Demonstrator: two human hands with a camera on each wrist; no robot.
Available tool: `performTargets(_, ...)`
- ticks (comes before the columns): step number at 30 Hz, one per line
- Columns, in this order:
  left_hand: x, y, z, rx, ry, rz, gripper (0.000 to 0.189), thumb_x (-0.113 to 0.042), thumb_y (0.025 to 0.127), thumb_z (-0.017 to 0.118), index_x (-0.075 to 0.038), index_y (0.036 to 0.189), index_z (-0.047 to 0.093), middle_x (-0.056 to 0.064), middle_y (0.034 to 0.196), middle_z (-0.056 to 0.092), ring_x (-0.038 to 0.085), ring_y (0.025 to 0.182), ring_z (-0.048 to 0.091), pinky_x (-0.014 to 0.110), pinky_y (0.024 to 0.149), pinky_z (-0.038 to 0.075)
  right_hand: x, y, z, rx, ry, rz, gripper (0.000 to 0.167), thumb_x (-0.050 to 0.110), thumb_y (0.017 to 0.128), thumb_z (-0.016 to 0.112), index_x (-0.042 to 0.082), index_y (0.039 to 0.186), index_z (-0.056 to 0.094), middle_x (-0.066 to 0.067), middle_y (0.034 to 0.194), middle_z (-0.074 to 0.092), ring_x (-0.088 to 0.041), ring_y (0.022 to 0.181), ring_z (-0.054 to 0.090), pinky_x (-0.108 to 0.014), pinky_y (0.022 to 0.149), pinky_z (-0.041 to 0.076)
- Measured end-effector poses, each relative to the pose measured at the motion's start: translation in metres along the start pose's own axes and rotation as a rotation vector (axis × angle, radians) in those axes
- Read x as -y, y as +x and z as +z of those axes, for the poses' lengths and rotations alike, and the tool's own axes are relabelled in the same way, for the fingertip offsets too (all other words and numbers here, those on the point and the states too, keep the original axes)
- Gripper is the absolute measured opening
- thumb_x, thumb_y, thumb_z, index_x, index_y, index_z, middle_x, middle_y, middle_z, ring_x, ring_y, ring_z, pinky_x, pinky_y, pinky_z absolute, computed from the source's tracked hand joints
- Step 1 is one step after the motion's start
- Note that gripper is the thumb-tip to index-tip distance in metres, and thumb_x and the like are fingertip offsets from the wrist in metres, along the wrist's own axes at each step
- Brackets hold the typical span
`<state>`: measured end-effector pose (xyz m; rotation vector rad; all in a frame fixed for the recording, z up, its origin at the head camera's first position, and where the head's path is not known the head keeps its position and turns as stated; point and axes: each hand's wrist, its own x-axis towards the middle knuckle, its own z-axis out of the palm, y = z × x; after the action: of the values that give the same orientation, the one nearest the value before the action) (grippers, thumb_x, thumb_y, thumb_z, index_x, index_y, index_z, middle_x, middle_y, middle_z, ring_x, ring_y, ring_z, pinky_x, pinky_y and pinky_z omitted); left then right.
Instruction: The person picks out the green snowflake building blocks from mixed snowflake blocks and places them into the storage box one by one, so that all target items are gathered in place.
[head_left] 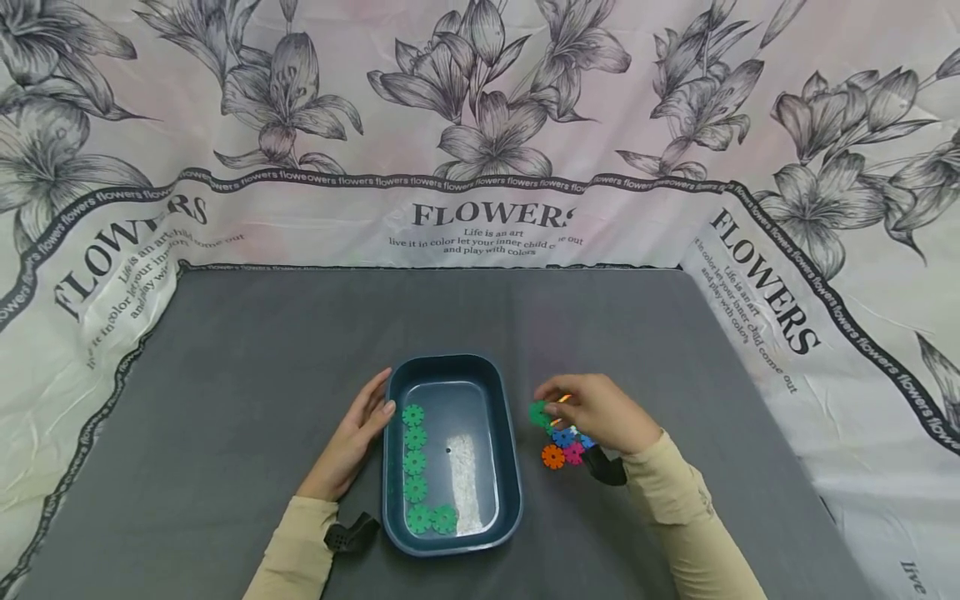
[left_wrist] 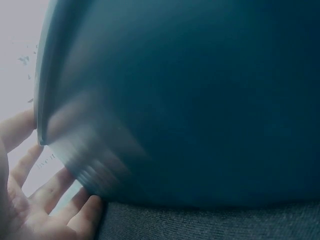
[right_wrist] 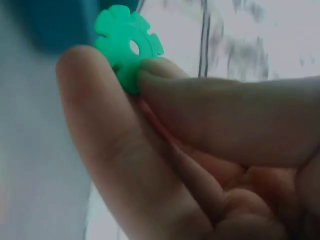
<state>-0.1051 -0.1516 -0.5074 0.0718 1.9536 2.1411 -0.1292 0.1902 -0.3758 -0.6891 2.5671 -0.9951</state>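
Observation:
Between thumb and fingertips, my right hand (head_left: 603, 412) pinches a green notched disc (right_wrist: 125, 45) with a hole in its middle. It is held just to the right of a blue plastic tray (head_left: 510, 467), above a small pile of discs. My left hand (head_left: 352, 437) rests against the tray's left side with straight, spread fingers, touching the wall and rim. Inside the tray, several green discs (head_left: 415, 462) lie in a column along the left wall, with another green disc (head_left: 444, 519) beside the lowest one.
Under and in front of the right hand lie an orange disc (head_left: 552, 457), a pink disc (head_left: 573, 452) and a blue disc (head_left: 562, 437), with others partly hidden by the hand. A grey cloth (head_left: 300, 333) covers the table, and a flower-printed curtain (head_left: 495, 125) surrounds it.

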Motion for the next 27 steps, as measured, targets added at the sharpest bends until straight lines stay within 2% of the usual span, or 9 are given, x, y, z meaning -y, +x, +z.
performTargets(3, 0.003, 0.000, 0.001, 0.002, 0.004, -0.003, 0.059, -0.028, 0.100, 0.052, -0.033, 0.151, 0.023, 0.000, 0.158, 0.016, 0.025, 0.147, 0.011, 0.055, 0.117, 0.012, 0.021, 0.023, 0.005, 0.126, 0.015, -0.082, 0.016, 0.000, 0.092, 0.061, 0.004, 0.105, 0.068, -0.007, 0.095, 0.070, -0.008, 0.069, 0.066, -0.023, 0.064, 0.055)
performTargets(6, 0.004, 0.000, 0.003, 0.003, 0.008, -0.006, 0.058, -0.029, 0.100, 0.053, -0.034, 0.150, 0.024, 0.000, 0.158, 0.017, 0.024, 0.147, 0.011, 0.054, 0.117, 0.012, 0.037, 0.044, 0.018, 0.273, 0.048, -0.105, 0.016, 0.000, 0.092, 0.060, 0.004, 0.105, 0.069, -0.006, 0.095, 0.071, -0.014, 0.073, 0.068, -0.021, 0.064, 0.055)
performTargets(11, 0.004, 0.001, 0.003, 0.014, -0.018, -0.001, 0.058, -0.029, 0.100, 0.052, -0.034, 0.151, 0.024, -0.001, 0.157, 0.018, 0.024, 0.147, 0.012, 0.053, 0.117, 0.012, 0.048, 0.069, 0.052, 0.506, 0.085, -0.022, 0.017, -0.006, 0.089, 0.061, 0.008, 0.094, 0.069, -0.004, 0.084, 0.069, -0.015, 0.071, 0.067, -0.025, 0.062, 0.057)
performTargets(14, 0.004, 0.001, 0.001, 0.013, -0.019, 0.009, 0.058, -0.030, 0.100, 0.052, -0.032, 0.151, 0.024, 0.000, 0.158, 0.018, 0.026, 0.147, 0.011, 0.054, 0.117, 0.012, 0.051, 0.076, 0.073, 0.604, 0.092, 0.027, 0.017, -0.010, 0.085, 0.062, 0.006, 0.088, 0.069, -0.004, 0.078, 0.069, -0.015, 0.066, 0.066, -0.028, 0.060, 0.057)
performTargets(18, 0.002, 0.001, -0.001, 0.007, -0.005, 0.011, 0.059, -0.032, 0.099, 0.053, -0.034, 0.151, 0.025, -0.001, 0.158, 0.018, 0.027, 0.147, 0.010, 0.054, 0.117, 0.012, 0.054, 0.079, 0.091, 0.636, 0.047, 0.030, 0.012, -0.008, 0.084, 0.065, 0.004, 0.082, 0.069, -0.004, 0.070, 0.068, -0.014, 0.058, 0.065, -0.024, 0.055, 0.055)
performTargets(24, 0.000, 0.002, -0.002, -0.001, -0.002, -0.002, 0.057, -0.031, 0.100, 0.053, -0.037, 0.150, 0.026, -0.002, 0.158, 0.017, 0.026, 0.147, 0.010, 0.054, 0.117, 0.013, 0.058, 0.082, 0.100, 0.564, -0.080, -0.060, 0.011, -0.006, 0.082, 0.066, 0.003, 0.076, 0.068, -0.002, 0.063, 0.063, -0.005, 0.051, 0.053, -0.017, 0.048, 0.043)
performTargets(27, -0.001, 0.001, -0.003, -0.009, 0.000, -0.003, 0.057, -0.030, 0.099, 0.053, -0.037, 0.150, 0.026, -0.002, 0.158, 0.017, 0.026, 0.147, 0.010, 0.054, 0.117, 0.013, 0.058, 0.084, 0.105, 0.555, -0.132, -0.059, 0.013, -0.007, 0.080, 0.068, 0.004, 0.074, 0.068, -0.001, 0.064, 0.063, -0.004, 0.053, 0.051, -0.017, 0.049, 0.043)
